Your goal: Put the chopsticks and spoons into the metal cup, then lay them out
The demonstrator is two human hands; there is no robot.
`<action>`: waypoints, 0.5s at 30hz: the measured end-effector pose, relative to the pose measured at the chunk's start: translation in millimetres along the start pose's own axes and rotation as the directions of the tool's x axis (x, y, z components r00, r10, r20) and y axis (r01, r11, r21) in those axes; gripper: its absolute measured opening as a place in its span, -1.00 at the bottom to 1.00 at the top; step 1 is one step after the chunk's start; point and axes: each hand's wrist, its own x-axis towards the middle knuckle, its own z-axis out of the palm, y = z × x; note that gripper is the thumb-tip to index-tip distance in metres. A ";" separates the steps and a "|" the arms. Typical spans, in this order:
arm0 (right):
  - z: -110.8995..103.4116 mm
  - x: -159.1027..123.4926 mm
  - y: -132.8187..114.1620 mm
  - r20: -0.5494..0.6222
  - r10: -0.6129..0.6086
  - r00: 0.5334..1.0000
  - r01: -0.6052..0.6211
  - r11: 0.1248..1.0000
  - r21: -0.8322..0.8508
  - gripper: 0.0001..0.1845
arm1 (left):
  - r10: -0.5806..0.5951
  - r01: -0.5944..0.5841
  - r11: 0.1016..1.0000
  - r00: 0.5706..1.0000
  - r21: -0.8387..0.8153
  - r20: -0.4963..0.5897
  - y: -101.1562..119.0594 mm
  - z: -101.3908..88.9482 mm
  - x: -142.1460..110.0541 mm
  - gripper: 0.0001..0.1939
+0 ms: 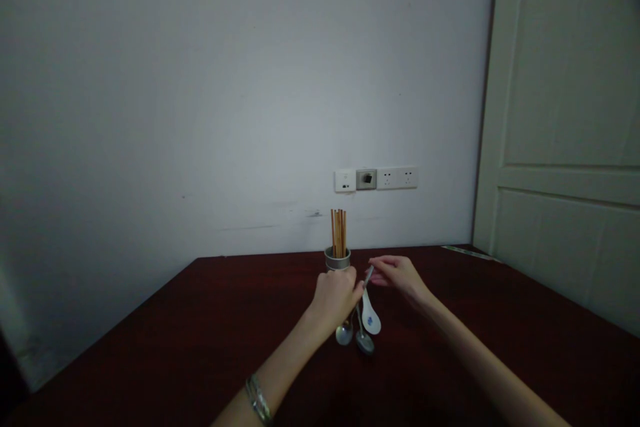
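Observation:
My left hand [336,295] is closed around the handles of several spoons: two metal spoons [365,341] and a white ceramic spoon [371,317] with a blue mark, their bowls hanging down near the dark red table [200,333]. My right hand [397,273] pinches the top of a spoon handle just right of the left hand. Right behind my hands stands a metal cup [338,258] holding several wooden chopsticks [339,232] upright.
A white wall with a row of sockets [376,179] rises behind the table. A pale door [570,147] stands at the right. A bracelet [257,399] sits on my left wrist.

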 end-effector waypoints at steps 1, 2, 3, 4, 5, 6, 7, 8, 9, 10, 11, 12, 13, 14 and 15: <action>-2.3 1.3 -1.1 -0.044 -0.027 0.999 0.029 0.999 0.043 -0.83 | 0.007 -0.007 1.000 0.999 -0.009 -0.038 3.0 -6.7 -1.9 -0.71; -4.6 2.5 -2.3 -0.087 -0.056 0.995 0.064 0.994 0.087 -0.82 | 0.023 -0.025 0.999 0.997 -0.033 -0.072 7.1 -13.5 -4.6 -0.70; -6.7 3.5 -3.5 -0.131 -0.083 0.988 0.100 0.986 0.131 -0.82 | 0.045 -0.052 0.997 0.994 -0.062 -0.104 12.1 -19.9 -7.9 -0.69; -8.4 4.2 -4.7 -0.170 -0.104 0.980 0.134 0.976 0.173 -0.81 | 0.069 -0.082 0.992 0.989 -0.093 -0.130 17.8 -25.2 -11.7 -0.68; -9.5 4.5 -6.0 -0.206 -0.119 0.971 0.164 0.963 0.214 -0.81 | 0.093 -0.112 0.986 0.985 -0.125 -0.147 23.8 -28.8 -15.7 -0.67; -9.9 4.3 -7.3 -0.237 -0.127 0.963 0.187 0.949 0.253 -0.80 | 0.110 -0.134 0.978 0.983 -0.163 -0.150 29.8 -30.2 -19.5 -0.66; -9.7 3.8 -8.5 -0.262 -0.129 0.956 0.205 0.935 0.290 -0.80 | 0.119 -0.147 0.966 0.983 -0.213 -0.138 35.1 -28.9 -22.6 -0.65; -8.9 2.9 -9.7 -0.281 -0.127 0.951 0.219 0.921 0.323 -0.80 | 0.121 -0.149 0.948 0.986 -0.282 -0.116 39.4 -24.8 -24.7 -0.65; -7.6 1.7 -10.7 -0.293 -0.128 0.948 0.231 0.907 0.351 -0.80 | 0.116 -0.140 0.918 0.990 -0.370 -0.085 42.2 -17.7 -25.4 -0.65; -6.1 0.3 -11.6 -0.299 -0.131 0.945 0.241 0.897 0.371 -0.80 | 0.105 -0.117 0.872 0.993 -0.475 -0.051 43.5 -8.2 -24.7 -0.65; -4.4 -1.1 -12.3 -0.302 -0.134 0.944 0.249 0.889 0.384 -0.80 | 0.082 -0.079 0.805 0.996 -0.588 -0.022 43.2 3.2 -22.7 -0.63; -2.8 -2.4 -12.6 -0.305 -0.139 0.942 0.256 0.885 0.389 -0.79 | 0.049 -0.025 0.717 0.999 -0.696 0.014 41.6 15.4 -19.5 -0.60; -1.3 -3.6 -12.6 -0.307 -0.144 0.941 0.263 0.883 0.389 -0.79 | -0.012 0.055 0.607 0.998 -0.793 0.060 39.0 27.5 -15.6 -0.55; 0.1 -4.5 -12.1 -0.311 -0.148 0.939 0.267 0.883 0.387 -0.79 | -0.075 0.136 0.477 0.991 -0.868 0.114 35.7 38.4 -11.3 -0.51; 1.3 -5.2 -11.2 -0.311 -0.149 0.939 0.268 0.883 0.385 -0.79 | -0.142 0.185 0.340 0.979 -0.922 0.144 32.2 47.4 -7.2 -0.48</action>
